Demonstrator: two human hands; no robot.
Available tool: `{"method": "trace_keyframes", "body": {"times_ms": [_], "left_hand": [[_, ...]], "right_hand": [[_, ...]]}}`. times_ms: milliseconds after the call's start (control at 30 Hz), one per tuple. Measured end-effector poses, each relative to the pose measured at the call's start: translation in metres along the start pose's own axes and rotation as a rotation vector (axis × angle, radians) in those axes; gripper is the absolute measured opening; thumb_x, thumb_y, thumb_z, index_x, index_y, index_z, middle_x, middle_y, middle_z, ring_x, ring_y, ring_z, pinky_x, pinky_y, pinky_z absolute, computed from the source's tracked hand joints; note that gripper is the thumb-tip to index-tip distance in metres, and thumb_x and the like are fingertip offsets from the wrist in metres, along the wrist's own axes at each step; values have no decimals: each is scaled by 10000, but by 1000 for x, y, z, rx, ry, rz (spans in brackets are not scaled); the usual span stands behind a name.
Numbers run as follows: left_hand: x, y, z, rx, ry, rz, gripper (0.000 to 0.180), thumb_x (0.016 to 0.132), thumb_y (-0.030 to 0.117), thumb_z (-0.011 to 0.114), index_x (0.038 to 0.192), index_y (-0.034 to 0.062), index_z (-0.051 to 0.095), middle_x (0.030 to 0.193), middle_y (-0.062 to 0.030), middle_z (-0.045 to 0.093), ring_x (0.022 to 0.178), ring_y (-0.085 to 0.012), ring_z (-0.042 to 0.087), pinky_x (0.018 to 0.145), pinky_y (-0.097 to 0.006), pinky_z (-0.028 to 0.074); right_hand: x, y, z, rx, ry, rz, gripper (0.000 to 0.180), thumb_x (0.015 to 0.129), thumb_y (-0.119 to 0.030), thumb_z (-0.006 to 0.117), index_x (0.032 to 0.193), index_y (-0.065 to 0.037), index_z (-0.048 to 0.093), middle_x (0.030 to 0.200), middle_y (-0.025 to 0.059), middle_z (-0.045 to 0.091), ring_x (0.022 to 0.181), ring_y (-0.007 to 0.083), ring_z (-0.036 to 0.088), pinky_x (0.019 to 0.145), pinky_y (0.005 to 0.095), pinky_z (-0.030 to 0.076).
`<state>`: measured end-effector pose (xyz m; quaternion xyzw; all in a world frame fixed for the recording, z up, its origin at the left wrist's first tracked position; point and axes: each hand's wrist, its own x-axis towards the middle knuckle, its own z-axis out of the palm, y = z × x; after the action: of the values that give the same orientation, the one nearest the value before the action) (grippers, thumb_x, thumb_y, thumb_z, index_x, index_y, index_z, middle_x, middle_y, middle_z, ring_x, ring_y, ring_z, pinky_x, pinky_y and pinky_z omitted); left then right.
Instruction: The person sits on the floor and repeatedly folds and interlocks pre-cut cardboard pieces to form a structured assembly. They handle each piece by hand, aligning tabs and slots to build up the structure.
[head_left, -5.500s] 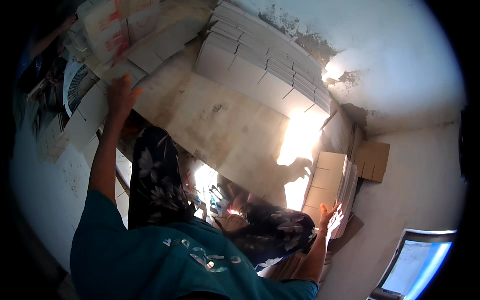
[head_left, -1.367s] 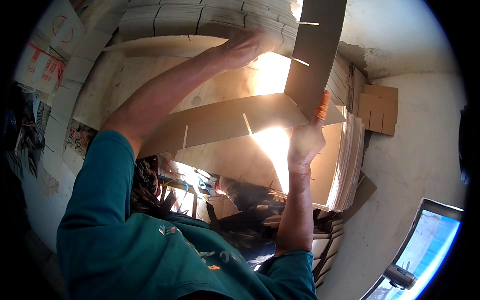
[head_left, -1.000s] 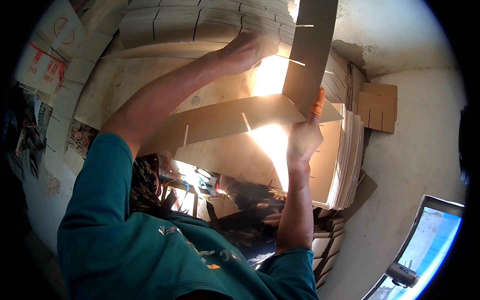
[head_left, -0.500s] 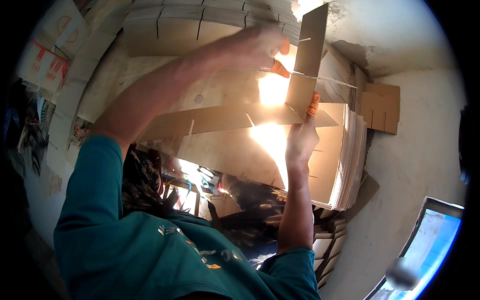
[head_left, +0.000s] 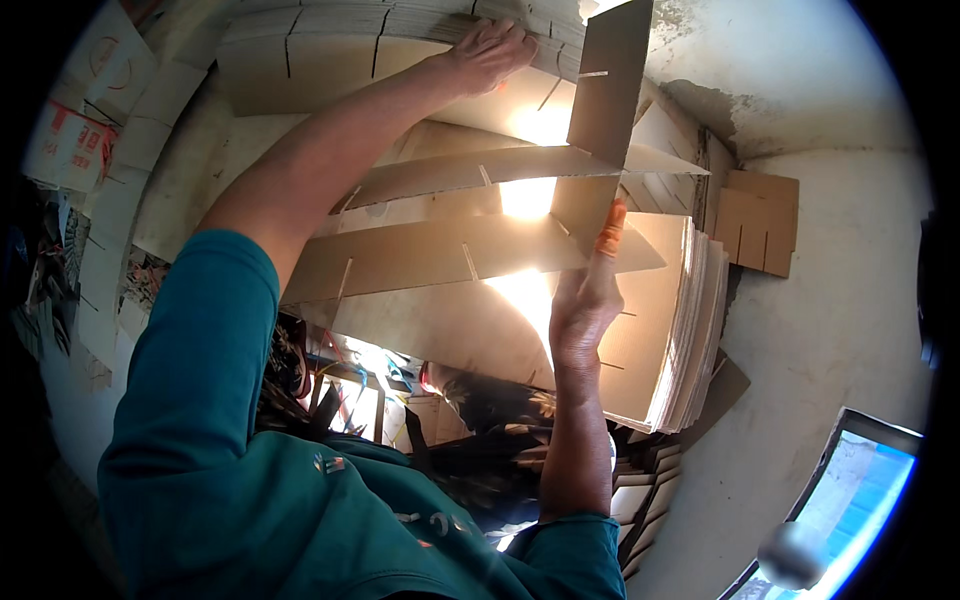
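Hands (head_left: 585, 300) hold upright strip (head_left: 610, 90) crossing level strips (head_left: 470, 255).

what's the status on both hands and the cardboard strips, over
Left hand reaching to the stack of slotted sheets up top. Right hand gripping the upright divider strip, slotted across two long strips. Nothing in the way.

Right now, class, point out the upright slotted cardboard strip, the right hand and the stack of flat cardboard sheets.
Upright slotted cardboard strip (head_left: 612, 85), head view, on its broad brown face.
Right hand (head_left: 583, 300), head view, on the back of the hand.
Stack of flat cardboard sheets (head_left: 690, 335), head view, on its layered right edge.
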<state>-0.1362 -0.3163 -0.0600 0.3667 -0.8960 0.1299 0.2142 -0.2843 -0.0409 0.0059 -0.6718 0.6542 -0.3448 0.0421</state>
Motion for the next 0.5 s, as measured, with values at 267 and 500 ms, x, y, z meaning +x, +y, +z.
{"method": "trace_keyframes", "body": {"times_ms": [267, 500], "left_hand": [[-2, 0, -15, -266, 89, -5, 174, 699, -9, 634, 851, 32, 559, 883, -152, 588, 909, -329, 583, 735, -446, 495], [0, 3, -37, -403, 54, -62, 134, 716, -21, 635, 806, 12, 541, 756, -144, 570, 794, -338, 580, 656, -435, 475]], "right_hand": [[1, -1, 1, -46, 30, -72, 581, 906, 17, 528, 1426, 7, 271, 1405, 172, 418, 1235, 262, 488, 985, 309, 452], [-3, -6, -4, -8, 34, -34, 528, 920, 6, 520, 1406, 26, 314, 1359, 190, 471, 1170, 254, 549, 937, 300, 478]]}}
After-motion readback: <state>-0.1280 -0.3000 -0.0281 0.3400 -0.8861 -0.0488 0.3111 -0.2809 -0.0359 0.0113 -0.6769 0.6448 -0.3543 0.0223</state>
